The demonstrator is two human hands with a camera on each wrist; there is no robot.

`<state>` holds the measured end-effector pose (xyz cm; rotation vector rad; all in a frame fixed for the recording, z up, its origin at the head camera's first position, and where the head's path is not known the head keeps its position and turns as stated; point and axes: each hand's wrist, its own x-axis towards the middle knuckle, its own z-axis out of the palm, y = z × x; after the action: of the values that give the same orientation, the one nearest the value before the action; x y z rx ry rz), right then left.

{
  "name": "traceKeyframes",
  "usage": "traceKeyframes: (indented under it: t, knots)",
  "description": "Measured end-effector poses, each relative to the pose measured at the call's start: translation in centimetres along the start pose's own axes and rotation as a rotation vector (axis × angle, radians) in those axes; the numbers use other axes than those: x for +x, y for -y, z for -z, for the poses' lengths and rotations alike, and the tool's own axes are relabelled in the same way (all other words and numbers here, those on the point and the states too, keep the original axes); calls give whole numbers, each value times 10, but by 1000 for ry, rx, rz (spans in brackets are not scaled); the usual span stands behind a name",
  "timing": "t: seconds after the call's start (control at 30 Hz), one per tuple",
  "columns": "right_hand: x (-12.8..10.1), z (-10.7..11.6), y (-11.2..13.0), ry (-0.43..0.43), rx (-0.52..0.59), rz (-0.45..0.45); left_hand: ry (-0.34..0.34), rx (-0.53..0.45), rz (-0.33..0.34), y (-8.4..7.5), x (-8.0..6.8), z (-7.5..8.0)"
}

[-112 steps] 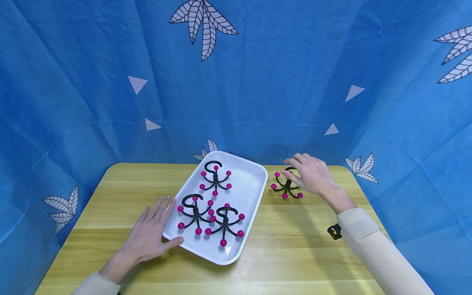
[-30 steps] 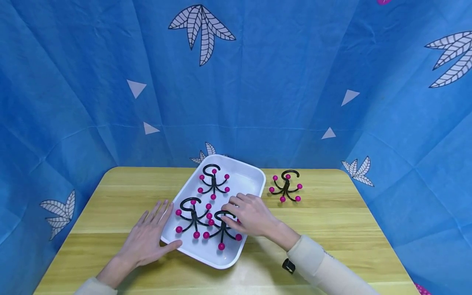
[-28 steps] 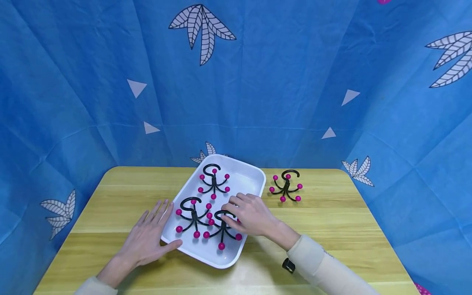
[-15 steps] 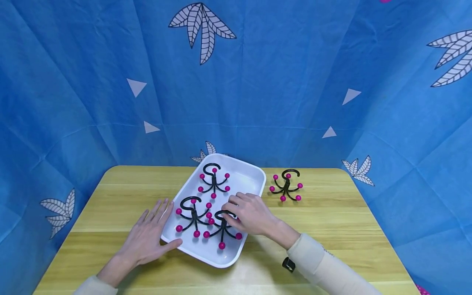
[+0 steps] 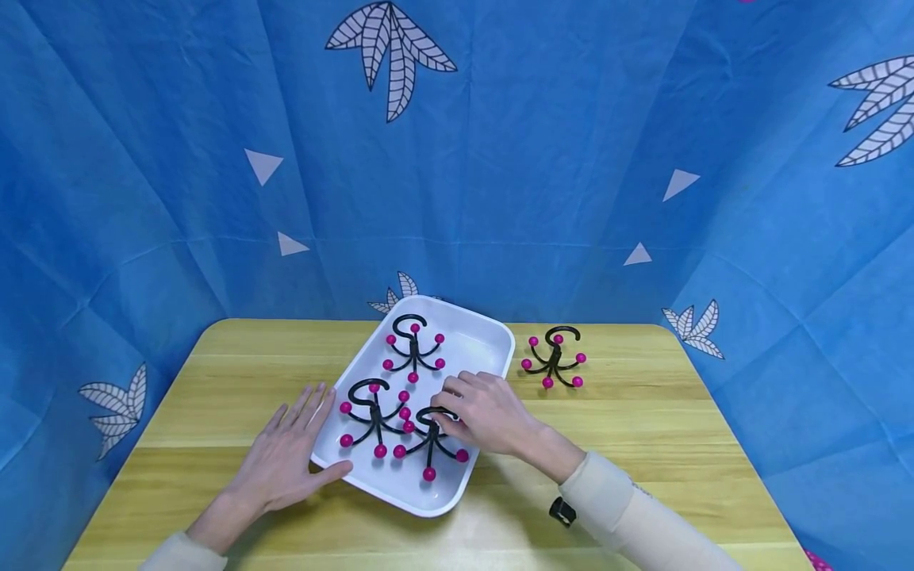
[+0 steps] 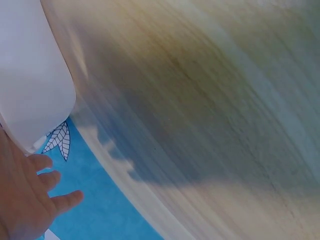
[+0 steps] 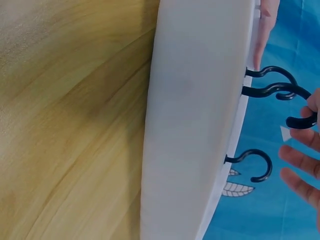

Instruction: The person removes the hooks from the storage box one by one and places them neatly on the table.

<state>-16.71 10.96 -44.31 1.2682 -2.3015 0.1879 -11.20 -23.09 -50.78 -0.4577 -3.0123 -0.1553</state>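
Observation:
Three black claw hooks with pink ball tips stand upright in a white tray: one at the back (image 5: pixel 414 346), one front left (image 5: pixel 375 414), one front right (image 5: pixel 432 436). My right hand (image 5: pixel 485 414) pinches the curved top of the front-right claw hook; in the right wrist view thumb and finger meet on its black curve (image 7: pixel 257 92), the other fingers spread. My left hand (image 5: pixel 286 454) lies with straight fingers along the left rim of the tray (image 5: pixel 474 353), thumb at the near rim. Its fingers (image 6: pixel 66 201) also show beside the tray in the left wrist view.
Another claw hook (image 5: pixel 554 358) of the same kind stands on the wooden table (image 5: pixel 628 428), right of the tray. A blue patterned cloth (image 5: pixel 543 159) hangs around the back and sides. A black band piece (image 5: pixel 562 511) sits under the right sleeve.
My right hand has come left from the claw hook on the table to the front-right one in the tray. Over the last second it holds nearly still; the left hand keeps its place.

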Motion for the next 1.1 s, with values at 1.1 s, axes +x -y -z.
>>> traceKeyframes:
  t: [1.1]
  knots:
    - [7,43,-22,-156,-89,8,6,9,0,1,0,2]
